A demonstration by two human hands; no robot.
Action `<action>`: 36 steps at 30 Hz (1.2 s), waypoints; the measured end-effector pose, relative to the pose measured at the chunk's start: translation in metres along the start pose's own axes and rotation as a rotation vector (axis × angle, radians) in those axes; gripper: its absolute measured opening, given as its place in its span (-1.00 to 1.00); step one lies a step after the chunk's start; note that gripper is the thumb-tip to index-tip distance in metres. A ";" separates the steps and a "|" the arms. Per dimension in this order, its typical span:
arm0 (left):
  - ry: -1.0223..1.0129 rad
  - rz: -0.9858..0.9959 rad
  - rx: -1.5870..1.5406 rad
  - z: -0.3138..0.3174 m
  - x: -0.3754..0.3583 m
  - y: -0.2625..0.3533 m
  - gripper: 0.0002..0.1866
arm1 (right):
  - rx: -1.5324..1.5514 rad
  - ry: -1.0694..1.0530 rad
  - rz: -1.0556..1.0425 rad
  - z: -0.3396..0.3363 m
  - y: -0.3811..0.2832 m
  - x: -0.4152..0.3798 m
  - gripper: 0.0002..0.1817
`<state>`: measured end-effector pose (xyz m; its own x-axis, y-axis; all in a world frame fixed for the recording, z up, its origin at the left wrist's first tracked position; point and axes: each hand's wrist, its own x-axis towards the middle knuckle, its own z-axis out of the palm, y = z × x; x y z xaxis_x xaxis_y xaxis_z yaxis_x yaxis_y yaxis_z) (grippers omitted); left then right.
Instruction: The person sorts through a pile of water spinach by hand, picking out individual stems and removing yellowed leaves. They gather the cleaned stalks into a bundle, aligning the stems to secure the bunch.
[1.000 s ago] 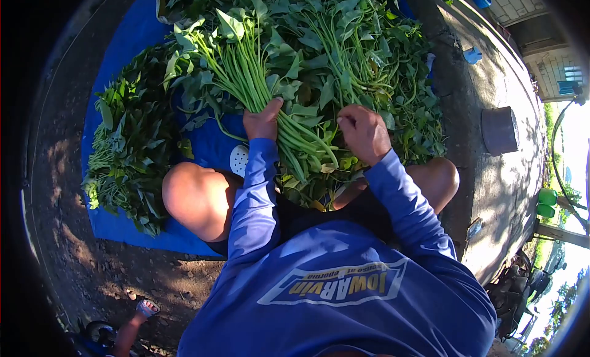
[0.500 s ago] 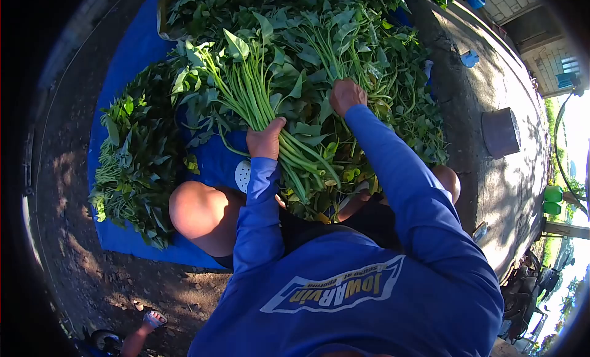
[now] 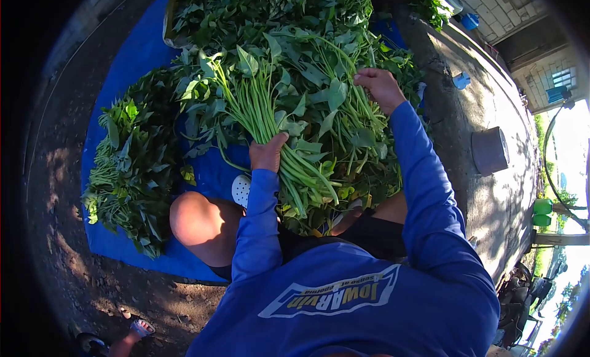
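My left hand (image 3: 267,153) is closed around a thick bunch of water spinach (image 3: 257,105), its leafy tops pointing away from me and its cut stem ends toward my lap. Off to the right, my right hand (image 3: 380,88) is closed in a pinch over the heap, at the end of a long water spinach stem (image 3: 335,47). Beneath both hands spreads a big heap of loose greens (image 3: 307,74), with some yellowed leaves low down near my feet.
At my left, a pile of bundled greens (image 3: 138,160) lies on a blue tarp (image 3: 117,249). A white perforated clog (image 3: 241,190) shows by my left knee. A dark bucket (image 3: 490,151) stands on concrete at right. Another person's foot (image 3: 142,327) is at lower left.
My right hand has moved right and slightly up from the stems it was gripping in the heap. My left hand keeps its bunch in nearly the same place. The view has shifted a little.
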<state>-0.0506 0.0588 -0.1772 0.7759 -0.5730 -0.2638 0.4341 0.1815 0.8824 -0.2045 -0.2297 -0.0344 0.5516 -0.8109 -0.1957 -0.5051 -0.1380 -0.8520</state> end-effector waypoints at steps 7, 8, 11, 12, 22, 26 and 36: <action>-0.037 0.042 -0.044 0.003 0.003 0.001 -0.63 | 0.164 -0.183 -0.078 -0.017 -0.038 -0.047 -0.67; -0.057 0.051 -0.048 0.002 -0.003 -0.003 -0.63 | 0.248 -0.186 -0.070 -0.019 -0.035 -0.059 -0.68; -0.072 0.006 -0.035 -0.001 -0.015 -0.006 -0.62 | 0.216 -0.095 -0.066 -0.009 -0.021 -0.082 -0.68; -0.057 0.024 -0.052 0.003 -0.005 -0.001 -0.62 | 0.248 -0.088 -0.115 -0.006 -0.029 -0.080 -0.67; -0.101 0.023 -0.021 0.006 -0.008 -0.005 -0.66 | -0.088 0.388 -0.440 0.026 -0.025 -0.122 -0.67; -0.113 0.053 -0.098 0.013 -0.004 -0.016 -0.66 | -0.219 0.347 -0.482 0.048 -0.024 -0.139 -0.65; -0.289 -0.517 -0.276 0.003 -0.009 -0.061 -0.60 | -0.302 -0.096 -0.334 0.121 0.078 -0.171 -0.63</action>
<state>-0.0862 0.0503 -0.2276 0.2983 -0.8261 -0.4782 0.8499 0.0019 0.5269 -0.2581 -0.0330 -0.1255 0.7687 -0.6396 0.0097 -0.4521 -0.5540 -0.6991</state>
